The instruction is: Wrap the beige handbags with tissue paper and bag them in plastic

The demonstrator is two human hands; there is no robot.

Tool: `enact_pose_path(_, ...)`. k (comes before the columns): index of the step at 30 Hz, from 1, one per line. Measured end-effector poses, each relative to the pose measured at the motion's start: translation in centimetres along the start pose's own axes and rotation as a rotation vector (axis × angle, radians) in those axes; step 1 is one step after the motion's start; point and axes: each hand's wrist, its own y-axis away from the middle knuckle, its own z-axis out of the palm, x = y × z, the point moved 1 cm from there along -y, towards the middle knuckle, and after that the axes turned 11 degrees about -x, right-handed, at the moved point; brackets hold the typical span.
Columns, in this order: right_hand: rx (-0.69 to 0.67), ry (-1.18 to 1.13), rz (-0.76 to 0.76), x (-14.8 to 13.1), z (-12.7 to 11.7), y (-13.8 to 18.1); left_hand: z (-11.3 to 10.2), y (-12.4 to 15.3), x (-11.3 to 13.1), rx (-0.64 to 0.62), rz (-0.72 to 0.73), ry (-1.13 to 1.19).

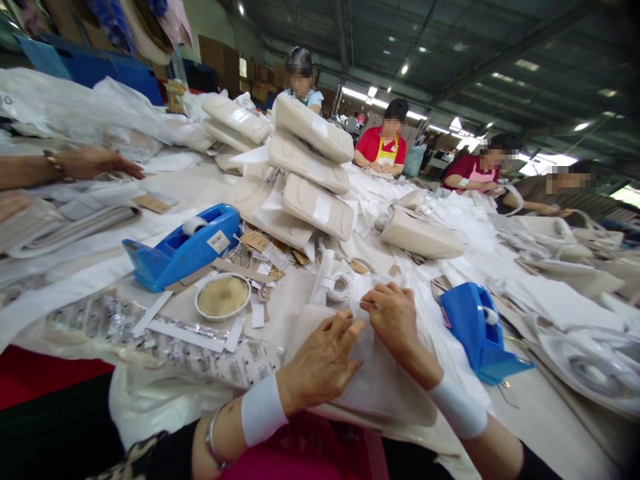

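A beige bag [310, 327] lies in front of me with a translucent white sheet [375, 380] over it. On its far part rests a coiled white strap [341, 285]. My left hand [320, 360] is over the bag, fingers half bent and thumb apart, with nothing visible in it. My right hand [393, 320] is closed in a pinch just beyond the left fingertips, above the sheet. What sits between its fingertips is too small to make out. White bands wrap both wrists.
A blue tape dispenser [200, 240] stands left, another blue dispenser [470, 333] right. Near the left one are a round tub [223, 297] and paper tags [256, 241]. Beige bags [320, 203] are stacked ahead. A co-worker's hand [100, 163] reaches in from the left; several people work beyond.
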Motion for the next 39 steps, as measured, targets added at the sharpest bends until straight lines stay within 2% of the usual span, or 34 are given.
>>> enact_pose_path(6,0.018,0.022,0.022,-0.2,0.8,-0.1,0.2,-0.1,0.1,-0.073,-0.061,-0.031)
enact_pose_path(15,0.011,0.048,0.053,0.0,1.4,-0.4,-0.1,-0.3,0.3,-0.131,-0.043,-0.127)
enact_pose_path(19,0.003,0.172,0.046,0.1,1.6,-0.9,0.4,-0.4,0.2,-0.139,0.027,-0.220)
enact_pose_path(23,0.028,0.338,0.002,-0.2,1.8,-2.2,0.4,-0.5,0.1,-0.159,0.033,-0.226)
enact_pose_path(26,0.080,0.252,0.019,0.4,0.9,-3.2,0.2,-0.5,0.1,-0.178,0.033,-0.227)
enact_pose_path(29,0.242,-0.065,0.052,3.3,-1.7,-2.6,0.0,-0.5,0.1,-0.197,0.025,-0.226)
enact_pose_path(32,0.403,-0.269,0.155,9.1,-5.2,0.3,0.1,-0.6,0.1,-0.205,0.029,-0.229)
enact_pose_path(34,0.420,-0.326,0.375,13.9,-7.3,3.1,0.2,-0.6,0.1,-0.195,0.031,-0.248)
enact_pose_path(37,0.343,-0.402,0.788,20.3,-9.2,7.5,0.5,-0.7,-0.3,-0.164,0.056,-0.315)
enact_pose_path(39,0.262,-0.479,0.929,22.9,-9.5,9.9,0.7,-0.8,-0.5,-0.136,0.086,-0.364)
